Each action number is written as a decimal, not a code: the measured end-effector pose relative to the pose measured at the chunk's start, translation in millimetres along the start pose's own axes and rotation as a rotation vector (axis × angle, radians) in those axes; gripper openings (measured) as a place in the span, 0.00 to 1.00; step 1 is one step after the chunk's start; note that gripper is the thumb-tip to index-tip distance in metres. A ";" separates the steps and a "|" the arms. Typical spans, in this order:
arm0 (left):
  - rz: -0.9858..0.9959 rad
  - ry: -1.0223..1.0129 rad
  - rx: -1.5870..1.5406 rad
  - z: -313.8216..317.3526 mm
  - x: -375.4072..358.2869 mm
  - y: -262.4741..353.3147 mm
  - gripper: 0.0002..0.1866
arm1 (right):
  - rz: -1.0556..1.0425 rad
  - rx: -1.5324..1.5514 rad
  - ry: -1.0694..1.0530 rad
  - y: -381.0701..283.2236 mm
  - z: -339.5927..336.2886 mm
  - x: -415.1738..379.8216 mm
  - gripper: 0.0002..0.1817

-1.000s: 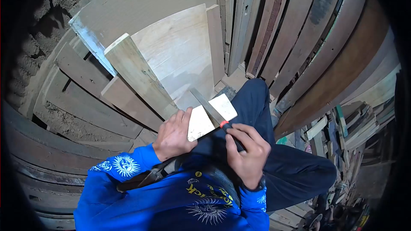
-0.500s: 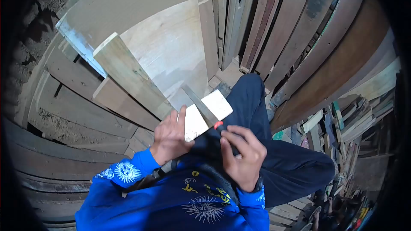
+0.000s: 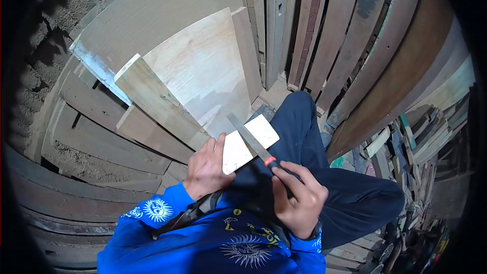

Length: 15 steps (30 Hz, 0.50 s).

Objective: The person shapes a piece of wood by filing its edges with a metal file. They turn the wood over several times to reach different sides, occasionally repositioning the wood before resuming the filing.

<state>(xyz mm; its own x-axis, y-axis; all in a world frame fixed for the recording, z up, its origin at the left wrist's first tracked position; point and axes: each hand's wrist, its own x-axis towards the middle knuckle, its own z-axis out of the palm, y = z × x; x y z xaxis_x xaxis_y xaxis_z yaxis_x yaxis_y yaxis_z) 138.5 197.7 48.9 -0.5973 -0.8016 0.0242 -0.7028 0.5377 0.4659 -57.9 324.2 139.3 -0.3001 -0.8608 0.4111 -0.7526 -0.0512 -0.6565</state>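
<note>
My right hand [image 3: 300, 198] is closed round the black and red handle of a file [image 3: 251, 138]. The flat metal blade lies slantwise across a small, brightly lit pale wooden block [image 3: 237, 153], its tip past the block's far edge. At the block's left end, my left hand [image 3: 205, 167] grips it, thumb by the near edge and a finger at the far side. The block sits just above my lap; what bears it from below is hidden.
A plank [image 3: 160, 101] and a pale plywood sheet [image 3: 203, 66] lean in front of me. Long boards [image 3: 340, 35] stand at the right, and stacked boards [image 3: 61, 187] at the left. Wood offcuts [image 3: 421, 137] are heaped beyond my bent knee [image 3: 370, 193].
The file has slid a little back across the block, toward my body and to the right, along with my right hand. My left hand keeps its hold. The whole view has shifted slightly.
</note>
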 end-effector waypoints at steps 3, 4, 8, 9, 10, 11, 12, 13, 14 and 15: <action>-0.023 -0.041 0.030 -1.0 -0.3 1.6 0.59 | -0.020 -0.056 0.039 -1.9 -0.5 -5.2 0.11; -0.003 -0.029 0.043 -0.1 -0.4 0.9 0.59 | -0.021 -0.056 0.036 0.9 4.6 -3.2 0.11; 0.025 0.036 0.029 1.3 -1.3 0.8 0.59 | 0.066 -0.084 -0.060 16.5 28.6 6.3 0.12; 0.034 0.031 0.027 0.7 -2.3 1.2 0.60 | 0.008 -0.101 -0.067 13.7 26.0 6.0 0.12; 0.038 0.034 0.026 -0.1 -0.5 -0.1 0.60 | -0.058 -0.117 -0.074 12.1 24.8 6.7 0.12; 0.034 0.047 0.016 1.5 -0.6 -1.6 0.57 | -0.038 -0.160 -0.054 10.0 22.0 0.6 0.14; 0.016 0.039 0.011 2.0 -2.3 -1.4 0.57 | -0.035 -0.155 -0.074 6.6 15.5 -4.5 0.14; 0.027 0.050 0.016 1.8 -2.6 -1.1 0.57 | 0.025 -0.126 -0.049 -2.2 5.6 -8.1 0.15; 0.042 0.067 0.020 2.6 -2.1 -1.3 0.57 | 0.080 -0.101 -0.019 -4.8 -0.8 -9.3 0.15; 0.048 0.075 0.028 4.2 -1.7 -1.8 0.57 | -0.026 -0.139 0.017 0.5 -3.1 -6.9 0.15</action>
<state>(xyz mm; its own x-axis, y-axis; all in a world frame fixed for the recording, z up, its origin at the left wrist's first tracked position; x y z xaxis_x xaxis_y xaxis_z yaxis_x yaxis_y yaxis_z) 139.2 199.3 44.4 -0.6006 -0.7915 0.1127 -0.6853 0.5823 0.4374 -58.0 331.7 138.1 -0.2883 -0.8515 0.4380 -0.8340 -0.0014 -0.5518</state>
